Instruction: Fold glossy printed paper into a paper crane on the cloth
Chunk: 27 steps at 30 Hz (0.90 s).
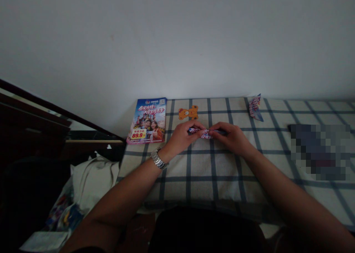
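Note:
Between my two hands, low over the checked tablecloth (201,162), is a narrow folded strip of printed paper (206,134) in red, white and blue. My left hand (184,134), with a metal watch (159,159) on its wrist, pinches the strip's left part. The right part is pinched by my right hand (229,136), and the fingertips of both hands nearly meet at the middle. Just beyond my left hand lies a flat orange bear figure (188,113). A stack of printed flyers (148,121) rests to the left of it.
At the back right stands a pleated paper piece (255,108) in similar colours. A blurred-out dark object (318,151) lies on the right. The wall (194,42) rises directly behind the table. Bags (94,179) sit at the lower left, beside dark wooden furniture (27,123).

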Available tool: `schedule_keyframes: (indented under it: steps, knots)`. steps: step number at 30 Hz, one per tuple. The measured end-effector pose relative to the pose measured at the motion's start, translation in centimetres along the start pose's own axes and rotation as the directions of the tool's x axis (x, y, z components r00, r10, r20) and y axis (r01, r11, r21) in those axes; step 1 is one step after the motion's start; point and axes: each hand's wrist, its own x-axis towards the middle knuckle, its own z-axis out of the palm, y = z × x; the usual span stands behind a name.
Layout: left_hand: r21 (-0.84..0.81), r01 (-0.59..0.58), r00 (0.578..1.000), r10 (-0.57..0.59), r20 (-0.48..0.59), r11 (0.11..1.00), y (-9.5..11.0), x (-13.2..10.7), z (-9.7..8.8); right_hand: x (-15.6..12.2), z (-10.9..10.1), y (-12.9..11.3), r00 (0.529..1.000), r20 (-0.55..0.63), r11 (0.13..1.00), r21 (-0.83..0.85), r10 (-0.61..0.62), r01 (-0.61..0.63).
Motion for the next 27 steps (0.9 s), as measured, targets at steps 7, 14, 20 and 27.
schedule_keyframes:
  steps: [7,14,20,27]
  knots:
    - [0.018,0.014,1.000,-0.014,-0.016,1.000,0.42,-0.02,0.09,0.02,0.22,-0.32,0.999,-0.002,0.999,0.035,0.035,-0.035]
    - [0.007,0.021,1.000,-0.021,-0.023,1.000,0.17,-0.10,0.27,-0.09,0.33,-0.51,0.997,-0.009,0.996,0.038,0.075,-0.075]
    - [0.080,-0.037,0.999,0.038,-0.003,0.996,0.21,-0.43,0.51,-0.03,0.22,-0.39,0.994,-0.020,0.994,0.013,0.111,-0.111]
    - [0.281,-0.264,0.964,0.265,0.032,0.923,0.36,-0.44,0.10,0.19,-0.07,0.23,0.984,-0.024,0.976,0.127,0.179,-0.174]
